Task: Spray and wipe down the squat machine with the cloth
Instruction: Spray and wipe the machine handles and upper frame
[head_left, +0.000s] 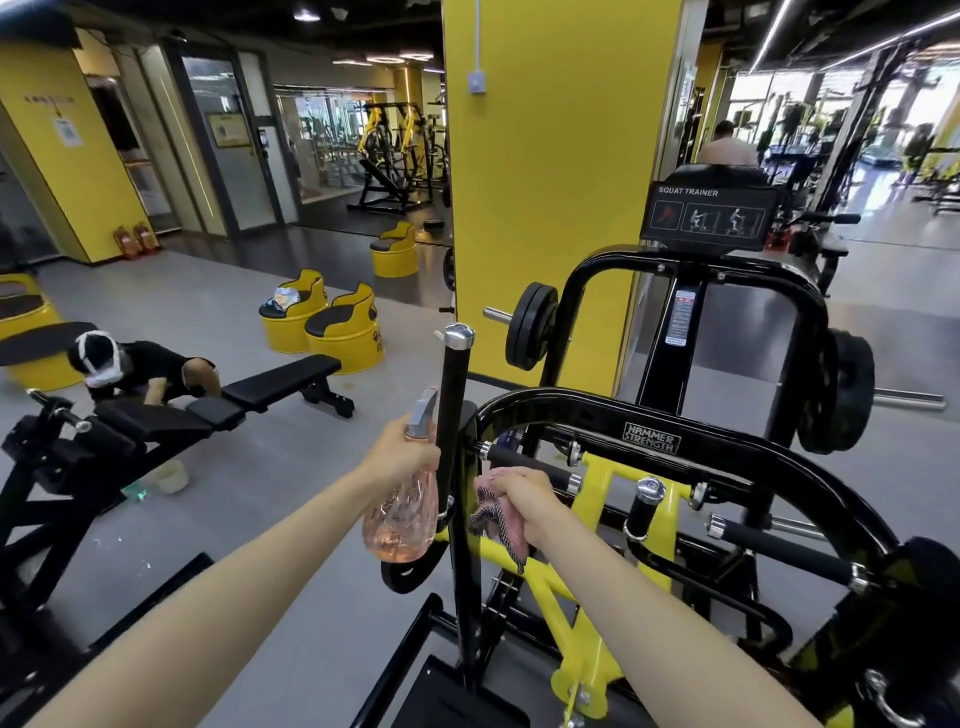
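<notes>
The black and yellow squat machine (691, 431) fills the right half of the view. My left hand (402, 449) grips a clear pink spray bottle (400, 525) by its grey trigger head, just left of the machine's upright black handle post (451, 415). My right hand (527, 499) holds a pink checked cloth (493, 519) bunched against a short black foam grip on the frame, right of that post. The cloth's lower end hangs loose below my hand.
A black adjustable bench (249, 395) stands to the left, with a person (140, 369) bent over it. Yellow barrel seats (343, 332) sit behind it. A yellow pillar (545, 156) rises behind the machine. Weight plates (530, 325) hang on its arms.
</notes>
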